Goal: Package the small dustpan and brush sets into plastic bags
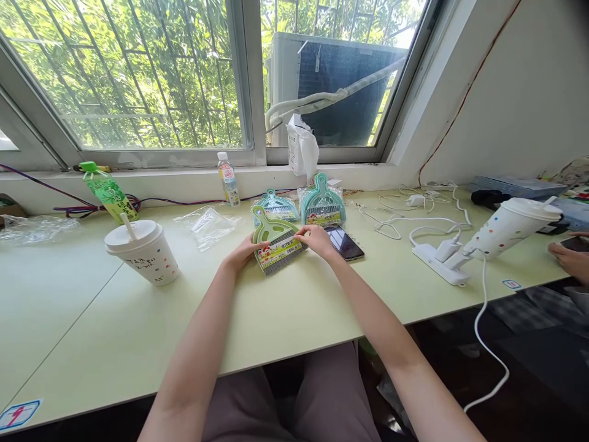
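A light green mini dustpan and brush set (272, 231) with a yellow printed label is tilted above the table in front of me. My left hand (242, 253) grips its left edge, thumb on the front near the label. At the opposite edge, the fingertips of my right hand (317, 239) are pinched together on the set, by the end of the label and the grey bristles. Just behind lie two teal dustpan sets in clear wrap, one at the left (277, 205) and one at the right (323, 202). A dark phone (344, 242) lies beside my right hand.
Clear plastic wrap (207, 226), a paper cup with straw (145, 255), a green bottle (110, 193) and a small bottle (229, 179) stand leftward. At right are a power strip (439, 264), white cables, another cup (515, 228) and another person's hand (570, 261).
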`<action>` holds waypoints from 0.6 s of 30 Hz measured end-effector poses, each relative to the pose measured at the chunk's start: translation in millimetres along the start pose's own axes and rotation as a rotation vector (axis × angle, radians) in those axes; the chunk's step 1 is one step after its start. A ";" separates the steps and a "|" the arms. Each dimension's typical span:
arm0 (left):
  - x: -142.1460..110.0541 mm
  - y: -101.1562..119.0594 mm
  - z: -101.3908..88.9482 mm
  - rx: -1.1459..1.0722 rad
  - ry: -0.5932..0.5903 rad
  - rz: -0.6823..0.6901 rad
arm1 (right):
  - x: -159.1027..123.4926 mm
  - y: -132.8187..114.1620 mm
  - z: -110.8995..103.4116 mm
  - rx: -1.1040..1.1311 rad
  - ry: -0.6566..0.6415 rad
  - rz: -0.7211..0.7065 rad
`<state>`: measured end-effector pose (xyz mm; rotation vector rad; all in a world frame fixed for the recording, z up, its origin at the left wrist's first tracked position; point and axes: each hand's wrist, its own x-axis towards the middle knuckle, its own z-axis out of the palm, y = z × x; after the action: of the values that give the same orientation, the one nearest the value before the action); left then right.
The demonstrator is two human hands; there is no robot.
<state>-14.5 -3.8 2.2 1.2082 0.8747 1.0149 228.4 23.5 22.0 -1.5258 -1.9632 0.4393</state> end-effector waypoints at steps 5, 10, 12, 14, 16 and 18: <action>3.3 -2.4 -2.9 0.066 0.014 -0.012 | -4.6 -4.2 3.9 -0.099 0.054 -0.079; 8.6 -6.6 -3.4 0.005 0.115 0.055 | -5.2 -7.2 14.6 -0.046 0.351 -0.128; 12.2 -9.0 -1.7 -0.029 0.209 0.091 | -3.4 -8.3 19.1 0.101 0.467 -0.067; 17.2 -12.3 1.3 -0.062 0.295 0.138 | -2.3 -10.4 25.5 0.339 0.506 0.052; 23.0 -16.3 5.4 -0.080 0.350 0.196 | -3.4 -13.8 35.1 0.671 0.436 0.202; 28.1 -20.6 10.3 -0.075 0.369 0.248 | -6.3 -17.7 46.5 1.009 0.258 0.330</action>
<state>7.2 18.3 -16.8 1.1006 0.9745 1.4913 186.3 17.3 -4.5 -1.1192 -0.9873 1.0987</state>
